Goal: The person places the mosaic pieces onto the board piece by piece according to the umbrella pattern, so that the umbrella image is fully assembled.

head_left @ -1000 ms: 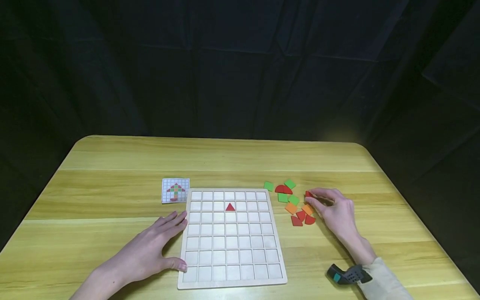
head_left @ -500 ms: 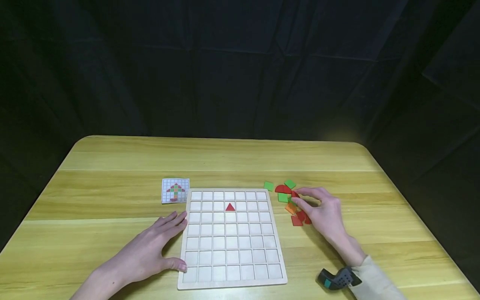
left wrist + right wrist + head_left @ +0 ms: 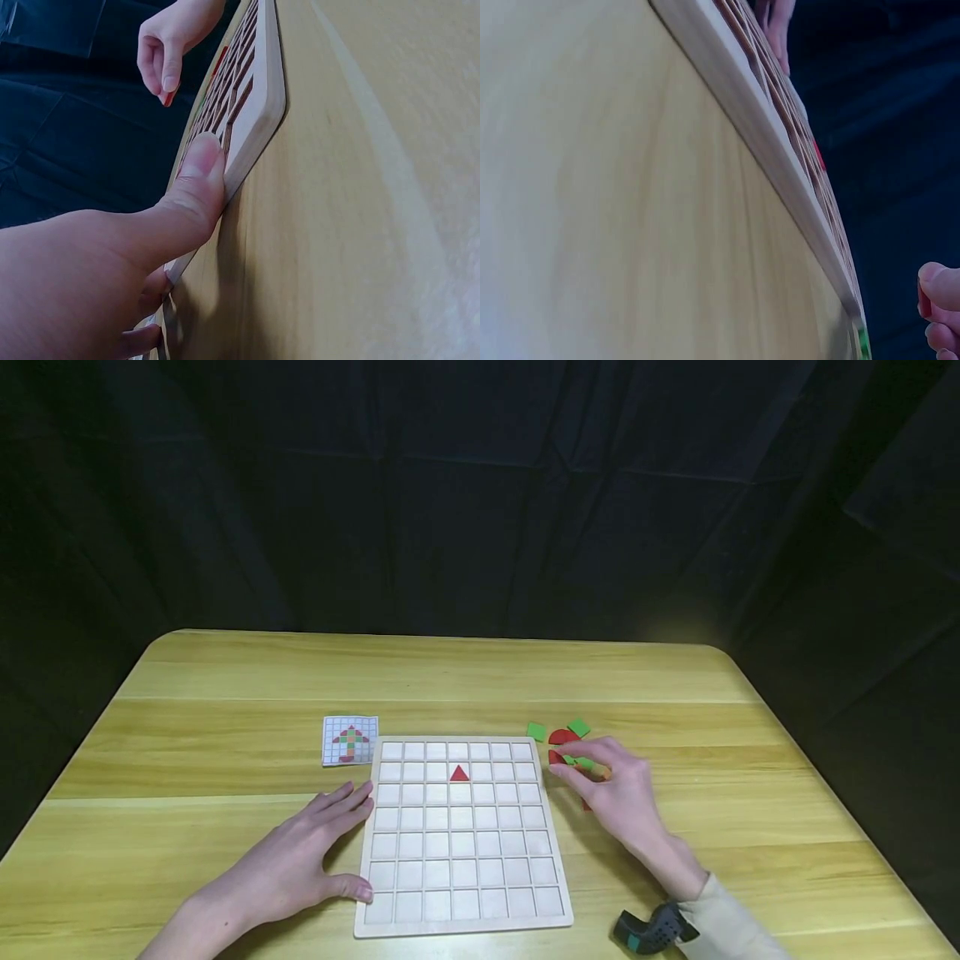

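My right hand (image 3: 628, 795) pinches a small red tile (image 3: 556, 757) between thumb and fingertips, just off the right edge of a pale wooden grid board (image 3: 465, 932). In the right wrist view the held red tile (image 3: 925, 300) shows edge-on; its full outline is partly covered. My left hand (image 3: 288, 857) rests against the board's left edge, fingers spread. Its thumb lies on the board's rim in the left wrist view. One red triangle tile (image 3: 459, 773) sits in a cell of the second row, at the middle column.
Loose tiles lie right of the board, partly under my right hand: green squares (image 3: 578, 727), red curved pieces (image 3: 562, 737) and an orange one (image 3: 602, 772). A card (image 3: 350, 741) with a printed arrow-like pattern lies at the board's upper left. Black cloth hangs behind the table.
My right hand has moved left from the far side of the loose tiles toward the board, carrying the red tile. The left hand and the board have stayed in place.
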`<control>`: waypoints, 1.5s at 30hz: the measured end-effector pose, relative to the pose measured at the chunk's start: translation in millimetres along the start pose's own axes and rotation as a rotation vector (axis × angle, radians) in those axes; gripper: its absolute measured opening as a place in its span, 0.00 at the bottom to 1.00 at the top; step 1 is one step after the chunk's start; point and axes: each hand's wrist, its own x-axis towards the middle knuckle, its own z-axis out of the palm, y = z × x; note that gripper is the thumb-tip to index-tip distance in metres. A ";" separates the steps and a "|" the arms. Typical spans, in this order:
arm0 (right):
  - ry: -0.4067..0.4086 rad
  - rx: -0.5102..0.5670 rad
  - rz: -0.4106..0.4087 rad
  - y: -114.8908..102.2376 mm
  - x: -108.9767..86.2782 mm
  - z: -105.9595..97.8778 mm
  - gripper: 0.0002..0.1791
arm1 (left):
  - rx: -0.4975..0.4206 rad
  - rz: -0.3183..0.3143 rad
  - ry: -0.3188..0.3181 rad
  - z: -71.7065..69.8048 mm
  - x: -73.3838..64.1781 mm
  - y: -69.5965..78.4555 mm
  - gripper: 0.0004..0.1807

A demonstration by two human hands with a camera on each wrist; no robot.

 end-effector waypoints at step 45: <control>-0.171 0.153 -0.062 -46.5 -7.7 51.5 0.12 | 0.001 0.004 0.006 -0.1 -0.7 -1.3 0.58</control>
